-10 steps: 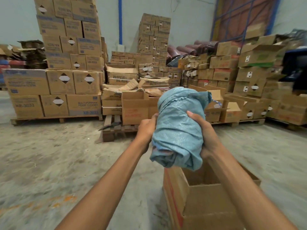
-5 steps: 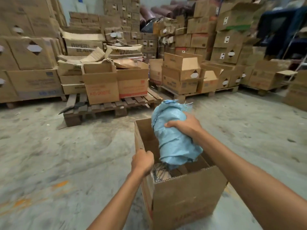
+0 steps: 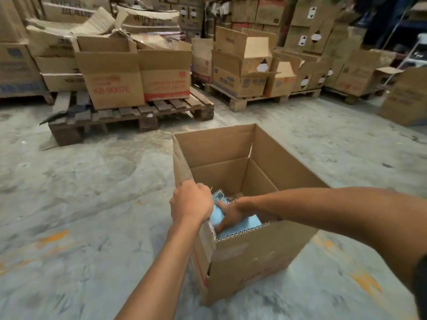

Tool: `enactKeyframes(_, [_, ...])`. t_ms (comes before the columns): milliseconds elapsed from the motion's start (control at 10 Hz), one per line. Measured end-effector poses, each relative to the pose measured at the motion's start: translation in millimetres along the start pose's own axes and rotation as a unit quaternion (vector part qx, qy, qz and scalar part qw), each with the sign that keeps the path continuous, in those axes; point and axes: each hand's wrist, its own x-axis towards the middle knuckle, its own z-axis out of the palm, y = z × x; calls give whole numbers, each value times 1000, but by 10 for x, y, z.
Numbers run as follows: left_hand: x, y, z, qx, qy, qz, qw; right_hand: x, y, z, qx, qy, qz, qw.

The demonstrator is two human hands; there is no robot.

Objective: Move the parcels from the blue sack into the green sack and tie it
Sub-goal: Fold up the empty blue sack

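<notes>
Two hands, one open cardboard box (image 3: 254, 257), one blue sack (image 3: 245, 224). The left hand (image 3: 190, 202) has its fingers curled tight over the box's near-left rim, steadying it. The right hand (image 3: 227, 214) reaches down inside the box, its fingers wrapped over the rolled sack. The sack lies directly beneath them against the near wall, its frayed end toward the left hand and its length running under the right wrist. The right hand is plainly nearer. I see no green sack and no parcels, zero of each.
</notes>
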Motion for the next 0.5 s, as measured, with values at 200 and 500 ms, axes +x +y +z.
enactKeyframes(200, [-33,-12,-27,9,-12,-9,1000,-44,-50,-185,-8,14,-7,1000])
enactKeyframes(500, [-441,-175,-575,-4,-9,117,993,-1050,-114,-342,111,252,-55,960])
